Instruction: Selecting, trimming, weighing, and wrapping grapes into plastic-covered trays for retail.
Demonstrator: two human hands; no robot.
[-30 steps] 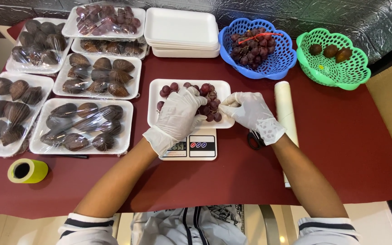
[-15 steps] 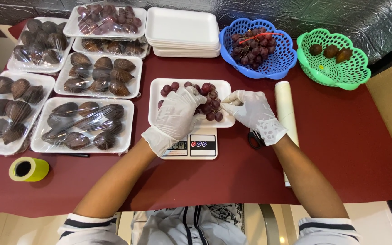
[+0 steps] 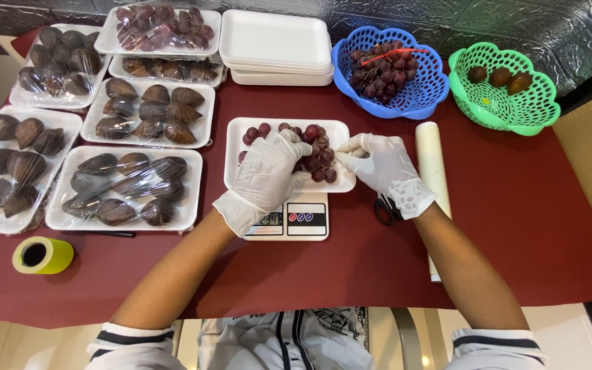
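A white foam tray (image 3: pixel 236 140) with red grapes (image 3: pixel 318 159) sits on a small white kitchen scale (image 3: pixel 296 220) at the table's middle. My left hand (image 3: pixel 268 177), in a white glove, rests on the grapes over the tray's left half. My gloved right hand (image 3: pixel 385 164) is at the tray's right edge, its fingertips pinching at the grapes there. Whether either hand has closed on a grape is hidden by the fingers.
A stack of foam trays (image 3: pixel 275 44), a blue basket of grapes (image 3: pixel 392 72), a green basket with brown fruits (image 3: pixel 505 85). Wrapped trays of dark brown fruit (image 3: pixel 125 188) fill the left. A film roll (image 3: pixel 433 171), black scissors (image 3: pixel 385 209), yellow-green tape (image 3: pixel 42 255).
Both hands stay on the tray with only slight finger shifts. The view has tilted a little.
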